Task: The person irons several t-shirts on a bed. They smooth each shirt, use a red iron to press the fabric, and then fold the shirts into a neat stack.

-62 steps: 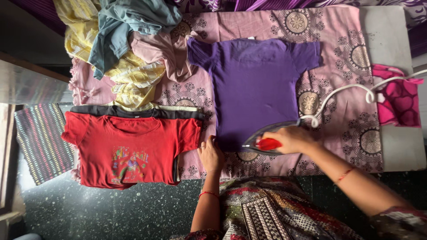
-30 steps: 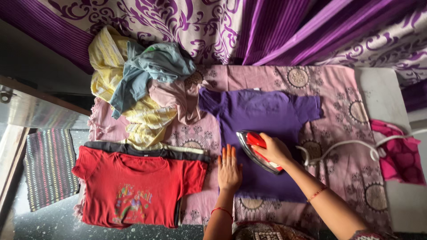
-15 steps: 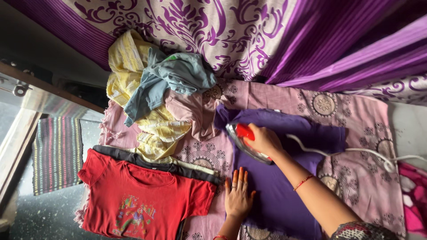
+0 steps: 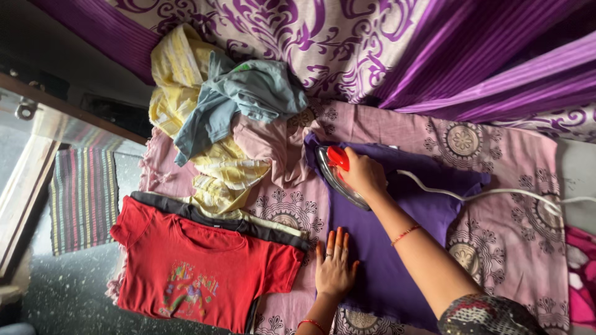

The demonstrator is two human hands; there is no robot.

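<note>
A purple T-shirt (image 4: 397, 248) lies flat on a pink patterned cloth (image 4: 496, 205) that covers the table. My right hand (image 4: 363, 174) grips the red handle of a clothes iron (image 4: 335, 174), which rests on the shirt's upper left part near the sleeve. Its white cord (image 4: 496, 193) trails off to the right. My left hand (image 4: 335, 263) presses flat on the shirt's left edge, fingers together.
A red T-shirt (image 4: 198, 267) lies on top of a stack of folded clothes at the left. Behind it sits a heap of yellow, blue-grey and pink garments (image 4: 230, 118). Purple patterned curtains (image 4: 372, 43) hang at the back. A striped mat (image 4: 81, 198) lies on the floor.
My right hand has pushed the iron from the shirt's lower hem up to its top left. My left hand stayed pressed on the shirt's left edge. The view has tilted upward.
</note>
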